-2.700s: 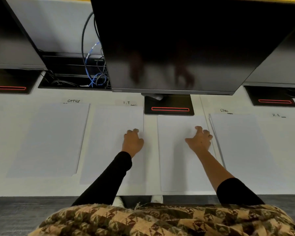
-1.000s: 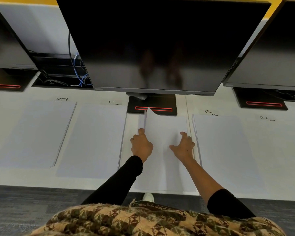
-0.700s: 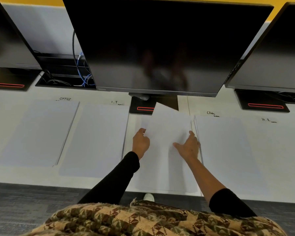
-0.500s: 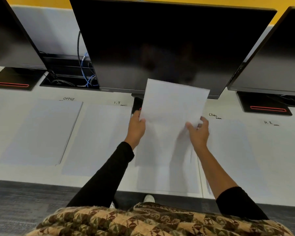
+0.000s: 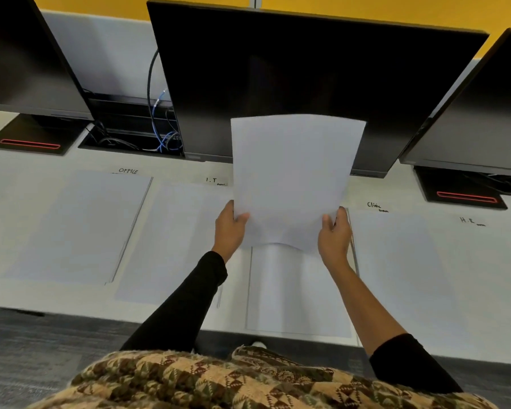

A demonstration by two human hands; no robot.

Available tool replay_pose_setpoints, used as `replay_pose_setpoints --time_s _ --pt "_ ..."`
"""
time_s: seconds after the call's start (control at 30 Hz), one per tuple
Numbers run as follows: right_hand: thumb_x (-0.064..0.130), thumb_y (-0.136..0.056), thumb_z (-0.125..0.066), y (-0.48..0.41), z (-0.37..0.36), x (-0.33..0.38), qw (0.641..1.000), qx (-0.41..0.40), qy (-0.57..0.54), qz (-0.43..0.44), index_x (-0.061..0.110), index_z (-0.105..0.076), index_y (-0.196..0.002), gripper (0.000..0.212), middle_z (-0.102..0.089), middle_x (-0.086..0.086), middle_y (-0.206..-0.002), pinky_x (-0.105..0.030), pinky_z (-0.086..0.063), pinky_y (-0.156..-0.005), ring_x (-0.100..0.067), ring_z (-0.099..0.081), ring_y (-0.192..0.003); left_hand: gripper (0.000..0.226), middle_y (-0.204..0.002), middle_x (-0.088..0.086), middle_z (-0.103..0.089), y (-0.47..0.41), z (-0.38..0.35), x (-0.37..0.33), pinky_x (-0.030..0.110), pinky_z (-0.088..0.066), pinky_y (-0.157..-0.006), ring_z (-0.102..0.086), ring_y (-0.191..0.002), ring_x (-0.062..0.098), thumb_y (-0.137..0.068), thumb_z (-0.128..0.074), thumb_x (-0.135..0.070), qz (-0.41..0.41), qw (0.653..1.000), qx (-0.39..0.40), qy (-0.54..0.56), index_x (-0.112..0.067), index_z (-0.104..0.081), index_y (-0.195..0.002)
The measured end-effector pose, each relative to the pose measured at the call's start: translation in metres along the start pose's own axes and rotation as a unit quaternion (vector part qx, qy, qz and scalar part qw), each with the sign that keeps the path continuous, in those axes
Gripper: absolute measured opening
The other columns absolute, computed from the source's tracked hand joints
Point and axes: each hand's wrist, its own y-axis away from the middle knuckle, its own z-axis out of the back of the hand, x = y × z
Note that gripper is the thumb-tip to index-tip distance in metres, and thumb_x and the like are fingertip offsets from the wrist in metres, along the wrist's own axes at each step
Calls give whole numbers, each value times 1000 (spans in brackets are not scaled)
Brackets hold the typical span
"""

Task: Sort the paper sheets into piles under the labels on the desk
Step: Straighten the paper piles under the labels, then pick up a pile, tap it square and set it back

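Note:
A white paper sheet is raised upright in front of the middle monitor. My left hand pinches its lower left edge and my right hand pinches its lower right edge. Below it lies the unsorted stack at the desk's front. A pile lies under the OFFICE label, another pile under the I.T label. A third pile lies under the Clinic label. The H.R label sits at the far right.
Three dark monitors stand along the back, the middle one just behind the raised sheet. Black stand bases with red stripes sit on the white desk. Cables fill a tray behind the left piles.
Both hands took the top sheet off the middle stack and lifted it from flat to upright in front of the monitor. The view tilted slightly upward.

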Motion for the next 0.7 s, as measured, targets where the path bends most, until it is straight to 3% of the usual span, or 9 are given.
replay_pose_setpoints --time_s 0.07,0.17,0.23,0.33,0.43,0.57,0.7 --pt "6 -98 -40 1 -12 16 1000 6 -17 12 -3 -47 -115 21 -49 0 -89 4 -37 -59 -9 -47 -76 32 -120 8 -57 -4 20 -9 26 -43 -91 -55 -108 19 -95 -47 -4 -27 998 -37 33 -2 -48 -127" --pt "8 -98 -41 10 -43 41 998 47 -42 26 -1 -48 -118 23 -49 3 -91 -4 -41 -72 -8 -49 -81 30 -115 1 -55 -13 65 -17 27 -45 -94 -54 -106 17 -95 -47 -6 -61 993 -87 47 -3 -49 -125" --pt "8 -96 -45 21 -73 54 993 88 -56 48 1 -51 -114 20 -51 8 -86 1 -42 -65 -1 -50 -75 22 -110 3 -57 -18 104 -16 25 -49 -86 -56 -101 19 -94 -47 -6 -70 989 -124 43 -8 -52 -116" --pt "7 -92 -54 42 -125 71 983 162 -63 62 7 -57 -102 11 -58 6 -85 -4 -46 -62 -3 -54 -73 13 -100 5 -57 -24 172 -6 26 -47 -74 -55 -89 20 -92 -47 -4 -71 980 -187 0 -10 -52 -102" --pt "9 -88 -60 63 -176 89 972 224 -51 41 10 -57 -89 4 -57 6 -74 -15 -50 -60 -11 -56 -64 18 -99 5 -56 -30 238 8 31 -45 -77 -53 -89 21 -91 -47 -4 -36 974 -224 -29 -2 -54 -107" --pt "5 -86 -62 91 -240 112 957 286 -36 9 8 -55 -78 11 -56 1 -68 -9 -46 -46 -13 -55 -57 22 -98 8 -57 -40 313 27 30 -41 -72 -53 -86 23 -89 -48 -5 16 969 -238 -71 -1 -55 -110" --pt "5 -85 -64 109 -291 120 950 311 28 -21 7 -50 -70 21 -53 -6 -66 -17 -52 -51 -14 -55 -52 25 -95 9 -57 -50 364 49 30 -41 -69 -53 -84 24 -88 -48 -4 53 968 -225 -96 -2 -56 -111"
